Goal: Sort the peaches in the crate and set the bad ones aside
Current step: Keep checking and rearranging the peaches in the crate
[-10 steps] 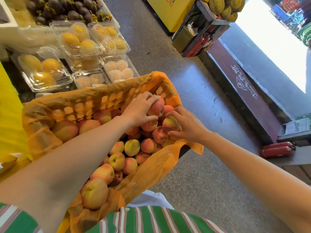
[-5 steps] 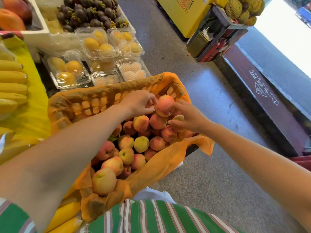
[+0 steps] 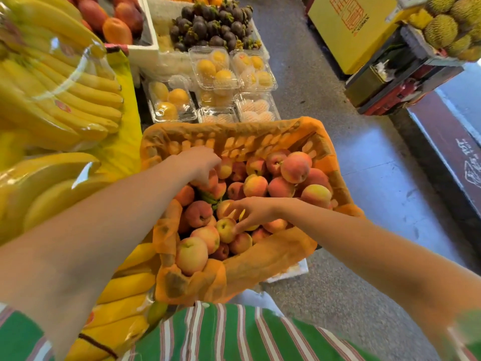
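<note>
Hard daylight pours in from the upper right and bleaches the floor [image 3: 385, 178] pale and bluish. Glare streaks the clear wrap [image 3: 78, 52] over the bananas [image 3: 91, 100]. The wide lens bows the edges. The striped sleeve [image 3: 466, 332] smears soft, and the peaches [image 3: 295, 166] look fairly sharp.

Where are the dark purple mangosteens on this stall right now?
In the head view the mangosteens sit heaped at top centre, just beyond the clear tubs of yellow fruit and right of the bananas.
</note>
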A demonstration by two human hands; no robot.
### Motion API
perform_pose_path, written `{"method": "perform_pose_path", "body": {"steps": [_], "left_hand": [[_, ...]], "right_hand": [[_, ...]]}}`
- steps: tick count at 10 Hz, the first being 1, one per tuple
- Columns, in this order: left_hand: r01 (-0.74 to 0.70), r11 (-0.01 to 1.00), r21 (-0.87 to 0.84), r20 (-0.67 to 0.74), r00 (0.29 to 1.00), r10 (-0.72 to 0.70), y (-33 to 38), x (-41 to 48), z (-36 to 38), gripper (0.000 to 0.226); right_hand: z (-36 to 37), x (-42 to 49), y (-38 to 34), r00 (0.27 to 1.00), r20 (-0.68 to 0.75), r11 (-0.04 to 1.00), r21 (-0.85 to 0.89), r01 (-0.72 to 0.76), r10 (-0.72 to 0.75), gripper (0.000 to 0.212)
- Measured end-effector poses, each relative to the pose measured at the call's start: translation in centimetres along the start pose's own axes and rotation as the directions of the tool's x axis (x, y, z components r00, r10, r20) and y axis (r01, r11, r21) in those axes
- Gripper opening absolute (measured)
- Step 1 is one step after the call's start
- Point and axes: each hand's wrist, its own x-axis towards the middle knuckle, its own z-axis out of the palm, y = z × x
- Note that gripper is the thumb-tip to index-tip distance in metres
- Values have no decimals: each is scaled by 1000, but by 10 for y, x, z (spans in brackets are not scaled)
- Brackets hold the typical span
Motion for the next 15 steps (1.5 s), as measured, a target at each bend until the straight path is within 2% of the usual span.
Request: {"method": "perform_pose_path", "body": {"steps": [1, 2, 3, 4, 5, 6, 7, 8, 9, 10, 11, 12, 13, 14, 15], "left_hand": [[57, 998, -41, 92, 994, -53, -6, 7, 9, 66], [90, 990, -108, 100, 992, -79, -9, 14, 15, 88], [94, 977, -194, 98, 992, -76, -8, 16, 11, 80], [105, 967, -231, 122, 990, -78, -7, 17, 7, 67], [103, 929, -356, 155, 987, -50, -6, 20, 5, 66], [115, 761, -639, 191, 981, 12, -6, 15, -3, 62], [150, 320, -935, 197, 973, 119, -7, 12, -7, 52], [171, -78, -982, 152, 966, 211, -1, 18, -2, 40], [210, -285, -935, 171, 973, 157, 7, 27, 5, 53], [154, -353, -923, 94, 979, 181, 31, 12, -14, 71], [96, -298, -950, 30, 975, 219, 38, 14, -11, 88], [119, -393, -912, 14, 966, 258, 37, 22, -6, 94], [97, -438, -894, -35, 958, 283, 38, 26, -6, 43], [135, -545, -828, -8, 967, 253, 38, 32, -6, 69], [130, -602, -788, -31, 968, 249, 39, 39, -10, 97]], "right_hand": [[8, 14, -3, 998, -26, 993, -107, 57, -61, 62], [15, 26, -4, 989, -65, 968, -222, 117, -134, 63], [16, 29, -5, 986, -95, 956, -271, 108, -138, 65], [16, 26, -3, 980, -112, 968, -210, 137, -163, 61], [8, 8, 0, 987, -107, 991, -76, 114, -122, 57], [-10, -21, 6, 993, -102, 993, 103, 65, -55, 56], [-28, -56, 12, 994, -106, 928, 372, 18, 23, 48], [-34, -77, 25, 990, -131, 704, 708, 57, 52, 44], [-33, -89, 34, 996, -85, 494, 867, 70, 7, 54], [-33, -95, 39, 996, -92, 332, 939, 92, -15, 76], [-30, -101, 44, 989, -149, 309, 941, 138, 13, 83], [-27, -111, 48, 961, -274, 336, 908, 249, 29, 70], [-28, -121, 47, 910, -405, 486, 814, 318, 83, 56], [-34, -129, 47, 853, -514, 603, 712, 361, 96, 58], [-46, -133, 51, 792, -597, 647, 656, 389, 129, 63]]}}
